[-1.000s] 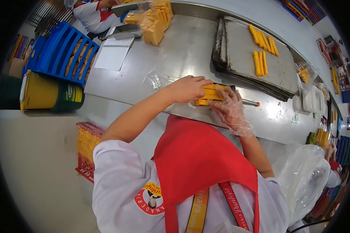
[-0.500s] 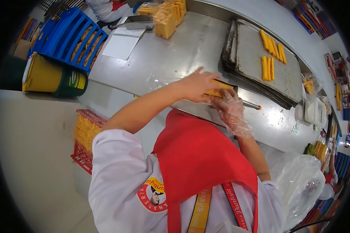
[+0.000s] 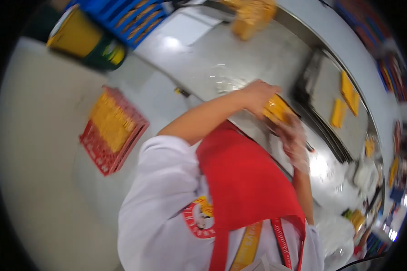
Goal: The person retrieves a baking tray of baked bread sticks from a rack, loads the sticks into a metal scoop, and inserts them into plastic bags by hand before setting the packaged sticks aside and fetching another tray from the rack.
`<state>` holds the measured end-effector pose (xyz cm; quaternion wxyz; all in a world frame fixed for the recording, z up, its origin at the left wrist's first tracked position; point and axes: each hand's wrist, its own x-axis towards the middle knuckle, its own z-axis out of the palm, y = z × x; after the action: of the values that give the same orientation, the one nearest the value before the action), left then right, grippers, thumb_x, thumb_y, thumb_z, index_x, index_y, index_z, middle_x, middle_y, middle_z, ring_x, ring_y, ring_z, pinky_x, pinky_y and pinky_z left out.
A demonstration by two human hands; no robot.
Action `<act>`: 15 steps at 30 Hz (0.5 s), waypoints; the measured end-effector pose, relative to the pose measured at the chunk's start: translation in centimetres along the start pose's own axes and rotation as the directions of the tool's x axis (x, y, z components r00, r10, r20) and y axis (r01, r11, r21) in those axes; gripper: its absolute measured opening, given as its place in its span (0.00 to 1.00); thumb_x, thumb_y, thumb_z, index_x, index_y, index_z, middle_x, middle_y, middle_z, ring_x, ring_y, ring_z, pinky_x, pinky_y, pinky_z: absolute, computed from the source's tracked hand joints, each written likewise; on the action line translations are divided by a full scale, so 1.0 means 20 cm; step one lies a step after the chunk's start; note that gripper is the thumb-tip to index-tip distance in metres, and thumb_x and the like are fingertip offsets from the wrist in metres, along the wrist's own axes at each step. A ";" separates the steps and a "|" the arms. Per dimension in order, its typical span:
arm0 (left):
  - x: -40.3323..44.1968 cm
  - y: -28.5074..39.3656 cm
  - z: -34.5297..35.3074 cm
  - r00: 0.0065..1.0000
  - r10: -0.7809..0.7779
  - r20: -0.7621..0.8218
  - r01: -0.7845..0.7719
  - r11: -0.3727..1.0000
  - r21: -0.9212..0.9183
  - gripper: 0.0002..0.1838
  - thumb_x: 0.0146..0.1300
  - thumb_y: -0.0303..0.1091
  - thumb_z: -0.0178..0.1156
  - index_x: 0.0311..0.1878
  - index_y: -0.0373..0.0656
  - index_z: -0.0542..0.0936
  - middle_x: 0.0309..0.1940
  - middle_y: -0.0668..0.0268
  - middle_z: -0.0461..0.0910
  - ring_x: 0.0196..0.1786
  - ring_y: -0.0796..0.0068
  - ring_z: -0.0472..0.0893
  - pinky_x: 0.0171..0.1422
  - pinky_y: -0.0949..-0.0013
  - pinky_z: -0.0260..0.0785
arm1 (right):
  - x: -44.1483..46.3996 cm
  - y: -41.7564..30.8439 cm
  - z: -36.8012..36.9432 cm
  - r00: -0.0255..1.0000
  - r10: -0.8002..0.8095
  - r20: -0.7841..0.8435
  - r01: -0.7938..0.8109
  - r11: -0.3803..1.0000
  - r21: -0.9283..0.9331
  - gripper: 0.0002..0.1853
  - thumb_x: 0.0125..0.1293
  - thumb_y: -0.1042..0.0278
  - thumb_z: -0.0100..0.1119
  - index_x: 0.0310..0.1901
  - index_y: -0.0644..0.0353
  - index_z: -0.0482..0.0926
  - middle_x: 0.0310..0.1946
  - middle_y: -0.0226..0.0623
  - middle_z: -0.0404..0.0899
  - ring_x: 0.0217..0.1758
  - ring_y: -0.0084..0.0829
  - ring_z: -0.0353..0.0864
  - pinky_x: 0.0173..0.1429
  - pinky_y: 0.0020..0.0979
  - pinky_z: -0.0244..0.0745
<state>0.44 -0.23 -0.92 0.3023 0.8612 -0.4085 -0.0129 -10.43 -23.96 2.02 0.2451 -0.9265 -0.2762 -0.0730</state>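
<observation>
Between my two hands is a pack of yellow bread-like sticks (image 3: 276, 109), shiny as if in clear plastic. My bare left hand (image 3: 259, 97) grips its left end. My right hand (image 3: 294, 137), in a clear plastic glove, closes on its lower right end. The pack is over the metal table's near edge, beside a stack of dark baking trays (image 3: 323, 122). Loose yellow sticks (image 3: 348, 92) lie on the top tray. Motion blur hides the fingertips' detail.
Clear-bagged yellow sticks (image 3: 253, 18) stand at the table's far end, near white paper (image 3: 185, 27). To the left are a blue crate (image 3: 126, 20), a yellow and green bucket (image 3: 83, 40) and a red crate of yellow pieces (image 3: 113, 124). White containers (image 3: 365, 176) stand right.
The view has swung, so the table and trays appear farther right and the red crate shows whole. Both hands stay on the pack, whose yellow side is now more exposed.
</observation>
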 end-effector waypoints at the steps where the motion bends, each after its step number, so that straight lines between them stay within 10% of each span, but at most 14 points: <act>1: 0.01 0.01 0.00 0.999 -0.024 0.041 0.024 1.000 -0.009 0.52 0.28 0.46 0.79 0.63 0.40 0.71 0.43 0.54 0.84 0.48 0.50 0.84 0.54 0.54 0.76 | -0.04 -0.02 -0.05 0.980 0.199 -0.014 -0.194 0.967 0.166 0.18 0.63 0.74 0.68 0.55 0.51 0.87 0.62 0.49 0.79 0.63 0.51 0.78 0.66 0.46 0.74; 2: 0.01 0.01 0.01 0.999 -0.016 0.050 0.015 1.000 0.020 0.52 0.28 0.47 0.80 0.62 0.41 0.71 0.43 0.56 0.84 0.49 0.51 0.84 0.55 0.55 0.75 | -0.11 0.06 -0.06 0.954 0.269 -0.130 -0.232 0.942 0.243 0.17 0.64 0.75 0.68 0.55 0.56 0.86 0.62 0.48 0.79 0.65 0.48 0.78 0.69 0.42 0.73; 5: 0.03 0.00 0.03 0.993 -0.053 0.110 0.040 0.992 0.117 0.52 0.27 0.48 0.81 0.61 0.44 0.70 0.42 0.59 0.84 0.50 0.54 0.84 0.61 0.55 0.70 | -0.41 0.51 -0.12 0.851 0.383 -0.358 -0.500 0.799 -0.333 0.23 0.75 0.51 0.56 0.58 0.61 0.84 0.52 0.49 0.86 0.59 0.44 0.82 0.67 0.42 0.73; 7: 0.00 0.03 0.00 0.989 -0.093 0.114 0.079 0.989 0.127 0.52 0.28 0.49 0.82 0.62 0.44 0.70 0.43 0.60 0.85 0.51 0.54 0.84 0.63 0.55 0.68 | -0.52 0.66 -0.12 0.251 0.960 -0.126 -0.946 0.271 0.179 0.29 0.73 0.43 0.57 0.56 0.64 0.85 0.46 0.47 0.87 0.49 0.42 0.84 0.58 0.40 0.75; 11: 0.07 0.11 0.04 0.987 -0.043 0.157 0.031 0.996 0.083 0.54 0.28 0.47 0.81 0.63 0.43 0.68 0.41 0.59 0.84 0.50 0.53 0.84 0.62 0.55 0.67 | -0.58 0.84 -0.02 0.193 0.978 -0.082 -0.655 0.191 0.731 0.29 0.71 0.40 0.59 0.49 0.65 0.85 0.38 0.39 0.84 0.40 0.34 0.81 0.48 0.34 0.73; 15: 0.16 0.20 0.10 0.973 -0.058 0.222 0.052 0.998 0.032 0.55 0.29 0.49 0.84 0.64 0.43 0.66 0.42 0.57 0.86 0.53 0.52 0.84 0.62 0.52 0.69 | -0.43 0.76 0.04 0.542 0.829 0.142 -0.406 0.110 0.907 0.21 0.71 0.47 0.62 0.48 0.61 0.82 0.40 0.31 0.83 0.46 0.26 0.79 0.56 0.30 0.71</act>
<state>-0.69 -5.43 0.34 0.2428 0.8692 -0.4159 -0.1125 -9.29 -38.82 -7.30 0.7356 -0.6421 0.2159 0.0018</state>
